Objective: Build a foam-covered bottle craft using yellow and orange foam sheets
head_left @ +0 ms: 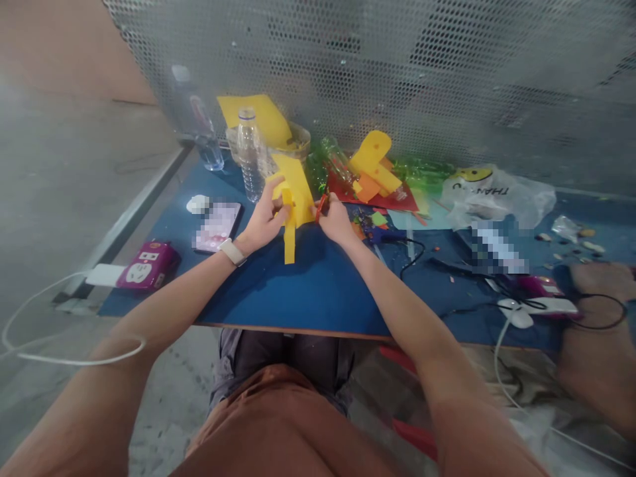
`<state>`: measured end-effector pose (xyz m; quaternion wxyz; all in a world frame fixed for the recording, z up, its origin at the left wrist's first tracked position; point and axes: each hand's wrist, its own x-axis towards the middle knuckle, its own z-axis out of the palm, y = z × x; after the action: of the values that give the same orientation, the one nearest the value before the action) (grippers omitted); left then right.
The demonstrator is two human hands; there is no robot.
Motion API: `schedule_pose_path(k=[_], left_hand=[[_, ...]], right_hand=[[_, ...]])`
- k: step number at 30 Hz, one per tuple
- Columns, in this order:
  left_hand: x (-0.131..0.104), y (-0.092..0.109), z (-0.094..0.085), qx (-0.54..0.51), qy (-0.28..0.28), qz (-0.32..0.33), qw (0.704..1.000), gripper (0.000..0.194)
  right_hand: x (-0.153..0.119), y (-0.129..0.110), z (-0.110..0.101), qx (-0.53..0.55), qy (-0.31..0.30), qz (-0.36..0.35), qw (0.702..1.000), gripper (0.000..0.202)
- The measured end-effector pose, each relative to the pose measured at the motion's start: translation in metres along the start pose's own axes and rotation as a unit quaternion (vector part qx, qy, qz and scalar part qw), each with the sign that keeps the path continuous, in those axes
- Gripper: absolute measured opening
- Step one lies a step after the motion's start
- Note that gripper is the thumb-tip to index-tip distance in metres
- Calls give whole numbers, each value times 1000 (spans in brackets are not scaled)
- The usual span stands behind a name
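A yellow sheet of paper or thin foam [297, 182] stands raised over the blue table, gripped by my left hand [268, 215]. A narrow yellow strip [289, 242] hangs down by the thumb of that hand. My right hand [335, 218] is closed around the red-orange handles of a pair of scissors [322, 207]. Those handles sit against the sheet's right edge, and the blades cannot be seen. Just behind the left hand an upright clear plastic bottle [250, 159] is close by.
A phone [217, 226] and a purple power bank [149, 266] lie at left. Behind stand a basket [301, 142] and another bottle [206, 136]. Yellow cut pieces [375, 162], a plastic bag [497, 195] and cables lie rightward. Another person's arm [601, 351] is at far right.
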<state>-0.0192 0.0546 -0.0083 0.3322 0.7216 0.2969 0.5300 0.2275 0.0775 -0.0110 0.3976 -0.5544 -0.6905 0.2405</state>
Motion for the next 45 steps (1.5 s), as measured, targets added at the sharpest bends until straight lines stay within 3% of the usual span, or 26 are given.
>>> schedule_pose_path(k=[5,8,9,11,14,15,18,22,28,32,34,36,38,40,42,45], left_hand=[[10,35,-24,150,101,46,982,51],[37,60,-35,251,114,96,957,46],[52,68,-34,285,95,114,947,46],[91,81,-28,372,33,85,924,50],[160,98,-9,531,-23,-28,847,73],[183,103,-4,569,-15,-60,820,68],[236,109,2,587,-12,-83,805,39],[264,99,-7,578,-37,-75,812,26],[267,65,-7,571,-51,-110,812,19],[275,53,-10,569,-66,-177,800,45],[276,54,-16,564,-79,-155,807,49],[269,60,-21,559,-90,-98,819,37],[249,69,-22,553,-96,-29,827,18],[215,79,-20,549,-104,26,829,11],[167,87,-14,547,-114,59,827,8],[88,88,-7,542,-148,89,823,22]], right_hand=[[-10,0,-17,-12,20,46,999,25],[-19,-1,-27,-32,5,47,998,22],[-22,-3,-29,-42,-2,48,998,21],[-26,-8,-30,-66,-12,44,997,21],[-29,-17,-28,-93,-17,31,995,20],[-30,-19,-27,-95,-20,28,995,19],[-32,-24,-26,-97,-30,26,994,18],[-34,-29,-25,-103,-45,23,993,17],[-36,-31,-19,-118,-53,16,991,22],[-36,-29,-18,-113,-52,16,992,23],[-35,-29,-19,-107,-52,15,993,22],[-34,-29,-20,-96,-51,14,994,16],[-34,-29,-22,-86,-52,17,995,9],[-33,-30,-24,-78,-57,26,995,15],[-33,-30,-27,-77,-60,30,995,26],[-34,-32,-35,-55,-85,25,995,39]])
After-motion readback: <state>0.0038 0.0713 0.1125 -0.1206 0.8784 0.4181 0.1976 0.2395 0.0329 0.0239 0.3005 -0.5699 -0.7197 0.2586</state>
